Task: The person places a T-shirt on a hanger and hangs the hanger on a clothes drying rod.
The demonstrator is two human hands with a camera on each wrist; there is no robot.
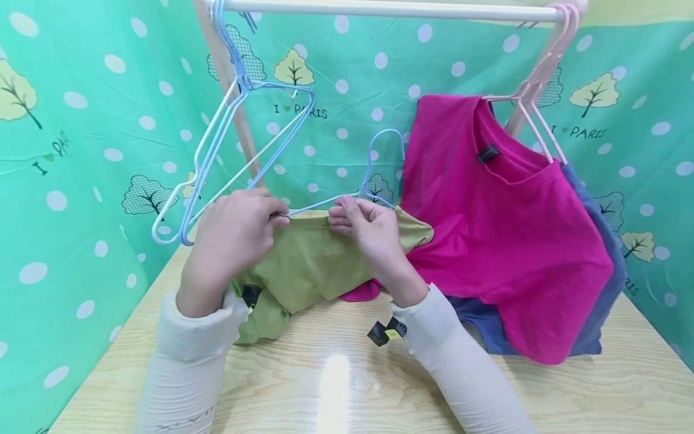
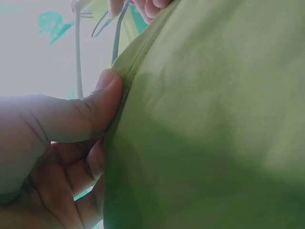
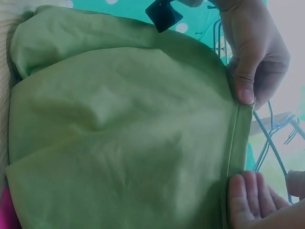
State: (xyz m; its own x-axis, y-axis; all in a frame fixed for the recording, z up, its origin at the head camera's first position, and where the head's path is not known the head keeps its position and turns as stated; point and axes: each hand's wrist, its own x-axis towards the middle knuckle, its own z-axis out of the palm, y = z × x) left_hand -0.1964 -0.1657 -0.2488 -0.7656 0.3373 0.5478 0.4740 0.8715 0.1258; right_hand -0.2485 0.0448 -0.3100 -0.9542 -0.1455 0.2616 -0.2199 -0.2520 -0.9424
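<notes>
A green top (image 1: 311, 259) with a stitched edge hangs in front of the person over the table. My left hand (image 1: 233, 235) pinches that edge between thumb and fingers, close up in the left wrist view, where the thumb (image 2: 102, 102) lies on the cloth. A light blue hanger (image 1: 320, 204) runs behind the edge, its hook up near the pink shirt and its right end under the cloth. Further right along the same edge, my right hand (image 1: 374, 232) touches the cloth with fairly straight fingers (image 3: 251, 191). Its thumb is apart from them, beside the hanger wire.
A white rack bar (image 1: 390, 8) crosses the top. Several blue and white hangers (image 1: 217, 144) hang from its left. At its right, pink hangers (image 1: 534, 90) hold a magenta shirt (image 1: 515, 241) and a blue garment (image 1: 602, 271) behind it. Below is the wooden table (image 1: 287, 386).
</notes>
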